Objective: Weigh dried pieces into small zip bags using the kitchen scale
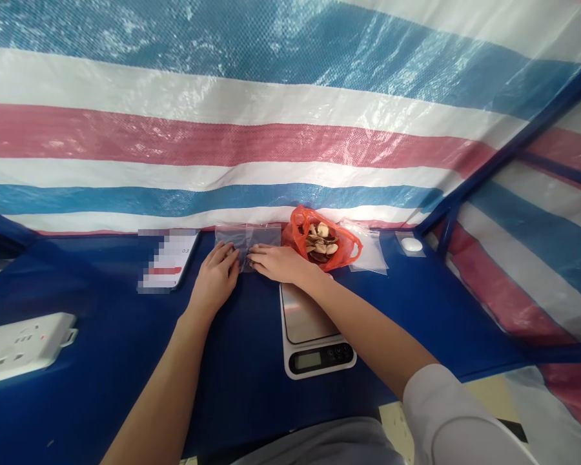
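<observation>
While the left hand (215, 279) and right hand (277, 263) are pressing open and flat on a clear plastic bag (248, 237), its long axis is running sideways across the counter (101, 290), with the right hand nearer the orange bag (293, 236).

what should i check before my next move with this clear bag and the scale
1. left hand and right hand both on the clear plastic bag: ok
2. what is inside that bag: cannot tell
3. reading on the digital kitchen scale's display: cannot tell
4. steel platform bare where visible: ok
5. dried slices inside the orange plastic bag: ok
6. second clear bag lying beside the orange bag: ok
</observation>
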The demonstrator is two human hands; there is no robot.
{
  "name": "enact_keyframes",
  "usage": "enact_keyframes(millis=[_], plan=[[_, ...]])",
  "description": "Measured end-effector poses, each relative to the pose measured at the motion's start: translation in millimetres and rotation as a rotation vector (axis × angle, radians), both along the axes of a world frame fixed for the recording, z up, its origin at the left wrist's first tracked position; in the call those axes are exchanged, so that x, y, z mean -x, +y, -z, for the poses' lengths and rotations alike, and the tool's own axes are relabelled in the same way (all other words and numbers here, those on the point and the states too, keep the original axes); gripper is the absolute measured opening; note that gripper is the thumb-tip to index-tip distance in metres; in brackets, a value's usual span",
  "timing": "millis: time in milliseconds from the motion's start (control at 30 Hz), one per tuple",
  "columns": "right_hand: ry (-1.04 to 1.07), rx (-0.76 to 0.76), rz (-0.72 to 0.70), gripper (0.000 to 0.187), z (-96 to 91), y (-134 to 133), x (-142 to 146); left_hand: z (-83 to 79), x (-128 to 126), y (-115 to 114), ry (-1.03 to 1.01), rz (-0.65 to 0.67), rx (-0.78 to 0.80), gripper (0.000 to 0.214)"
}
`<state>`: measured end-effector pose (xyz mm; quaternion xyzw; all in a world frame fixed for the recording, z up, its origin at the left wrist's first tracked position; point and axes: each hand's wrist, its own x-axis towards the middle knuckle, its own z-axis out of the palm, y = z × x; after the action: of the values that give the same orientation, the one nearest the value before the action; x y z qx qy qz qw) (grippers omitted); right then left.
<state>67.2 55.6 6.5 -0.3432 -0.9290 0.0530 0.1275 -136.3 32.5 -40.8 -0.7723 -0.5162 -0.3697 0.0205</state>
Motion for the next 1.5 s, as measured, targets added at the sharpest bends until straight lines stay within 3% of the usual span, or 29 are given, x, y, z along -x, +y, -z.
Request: enact_keyframes(millis=[267, 567, 867, 1033, 1300, 1500], plan=[[0.035, 0.041, -0.034, 0.027, -1.1, 8.8, -1.6, 0.9, 3.5, 0.6, 0.038, -0.017, 0.011, 0.035], [0.056, -0.118, 0.0, 0.03, -8.3, -8.3, -14.4, -7.1, -1.7, -2.6, 0.038, -0.029, -0.053, 0.033], [0.12, -0.267, 0.043, 0.034, -28.7, -50.1, -57.0, -20.4, -32.5, -15.0, 0.074, 0.041, -0.117, 0.035], [0.206, -0.281, 0.071, 0.032, -30.0, -67.2, -93.5, -28.7, -53.8, -26.5, 0.08, 0.037, -0.132, 0.035], [0.406, -0.201, 0.303, 0.034, -6.2, -80.5, -170.3, -21.8, -72.7, -40.9, 0.162, -0.085, -0.062, 0.04], [0.416, -0.12, 0.669, 0.034, 24.7, -74.1, -222.0, -16.3, -75.2, -30.7, 0.297, -0.037, -0.02, 0.044]])
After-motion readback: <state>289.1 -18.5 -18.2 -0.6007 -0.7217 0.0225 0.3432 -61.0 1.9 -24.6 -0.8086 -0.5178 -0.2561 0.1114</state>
